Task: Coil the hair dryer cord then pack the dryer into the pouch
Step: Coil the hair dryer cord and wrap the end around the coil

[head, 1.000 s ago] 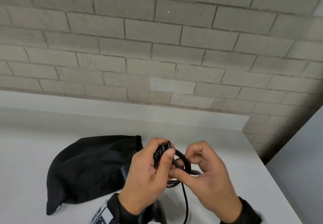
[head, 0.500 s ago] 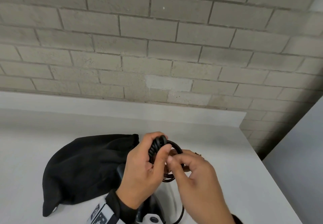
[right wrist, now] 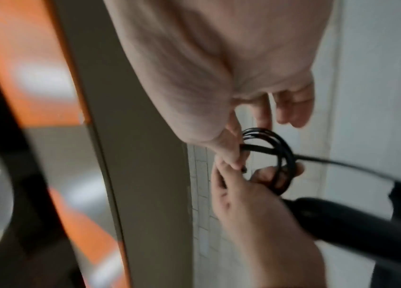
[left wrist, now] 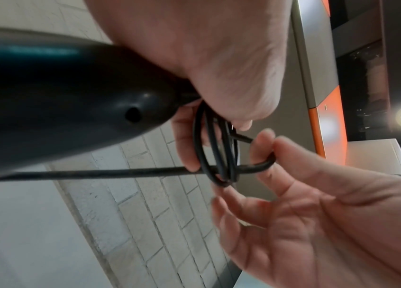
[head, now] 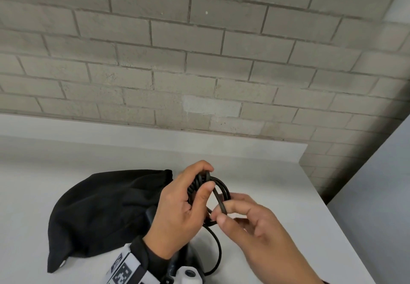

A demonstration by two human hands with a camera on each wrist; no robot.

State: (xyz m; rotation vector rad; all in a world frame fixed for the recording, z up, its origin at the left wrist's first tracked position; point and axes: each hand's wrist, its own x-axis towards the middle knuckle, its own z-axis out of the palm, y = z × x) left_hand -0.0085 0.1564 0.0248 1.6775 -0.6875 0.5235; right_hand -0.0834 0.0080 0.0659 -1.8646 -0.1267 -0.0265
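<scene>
1. Black cord [head: 218, 191] is wound into a small bundle of loops that I hold up above the white table [head: 277, 195], in front of a grey brick wall [head: 199, 61].
2. Only the head view shows the black pouch [head: 106, 212]: it lies slumped on the table to the left of my hands, its gathered mouth toward them.
3. The head view hides most of the hair dryer [left wrist: 59, 101] behind my left wrist. The left wrist view shows its dark rounded body close under my palm, with one straight run of cord passing beneath it to the loops.
4. The right wrist view, blurred, shows an orange and grey panel [right wrist: 34, 78] that the head view does not.
5. My left hand [head: 177, 215] is clenched around the coil, fingers wrapped over the top of the loops and thumb pressed on the near side.
6. My right hand [head: 261, 232] pinches a single strand between thumb and forefinger just beside the coil, where it bends round my fingertip; the other fingers are loosely curled and hold nothing.
</scene>
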